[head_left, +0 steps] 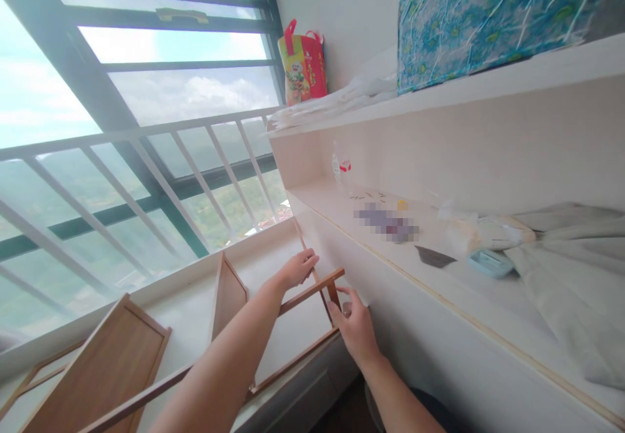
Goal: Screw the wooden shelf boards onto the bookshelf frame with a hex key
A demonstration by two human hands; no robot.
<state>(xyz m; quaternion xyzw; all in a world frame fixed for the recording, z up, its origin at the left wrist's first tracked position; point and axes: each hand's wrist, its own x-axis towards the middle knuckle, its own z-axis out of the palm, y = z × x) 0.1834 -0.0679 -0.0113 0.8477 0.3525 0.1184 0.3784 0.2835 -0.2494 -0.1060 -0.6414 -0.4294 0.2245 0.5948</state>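
Both hands gripping one brown wooden frame point(312, 293): left hand point(297, 269) curling round thin slat, right hand point(355, 329) pinching corner post. Two wooden panels point(105, 371) lying nearby.

Bright daylight via window point(122, 94), glare, wide-angle edge warp

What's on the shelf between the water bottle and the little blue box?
Between the water bottle and blue box, the head view shows a blurred purple patch and a dark card.
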